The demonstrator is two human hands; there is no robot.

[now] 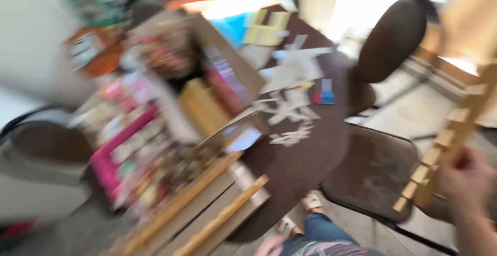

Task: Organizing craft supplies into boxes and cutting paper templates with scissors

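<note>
My right hand (468, 181) is closed around a long notched pale wooden strip (451, 132), held tilted over the dark brown folding chair (375, 176) beside the round dark table (310, 152); my left hand is out of view.

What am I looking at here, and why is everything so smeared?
There is no machine: a person wears a camera on the head, looking down, and the head was turning, hence the blur. The right hand grips a notched pale wooden strip, raised at the right edge. The left hand barely shows at the bottom edge; whether it holds anything cannot be told. Below are the person's jeans. A dark round table carries white paper scraps, a small blue and red piece, an open cardboard box and long wooden slats. Two dark chairs stand beside it.
</note>
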